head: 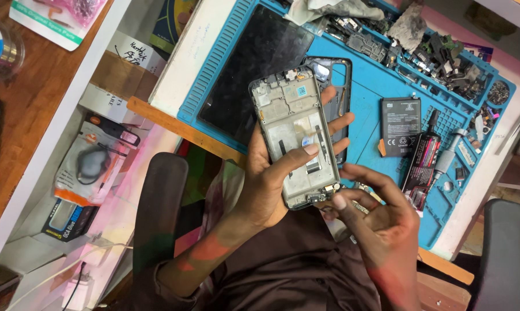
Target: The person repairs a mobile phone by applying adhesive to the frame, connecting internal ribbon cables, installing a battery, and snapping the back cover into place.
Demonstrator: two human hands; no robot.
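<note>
Over my lap, just off the near edge of the blue mat (381, 98), my left hand (271, 178) has the opened phone frame (294, 138) gripped: palm under it, fingers curling round the far side, thumb pressed flat across the inner face. So that hand is closed around the frame, insides facing up at me. Right hand (381, 219) is right at the frame's bottom end, thumb and fingers pinched loosely together. It touches the frame near the bottom edge, but I honestly can't tell if anything tiny is between the fingertips.

Behind the frame there's one dark back cover (340, 86) lying on the mat, partly hidden by my fingers, and one black screen panel (254, 63) next to it at the mat's left end.

Further along the mat sits one black battery (400, 125), and just beside it one black glue tube (424, 164) with red markings. The mat's compartments along its far and right edges are full of small dark parts and screws, too jumbled to count. One grey rag (329, 8) is bunched up at the far edge.
</note>
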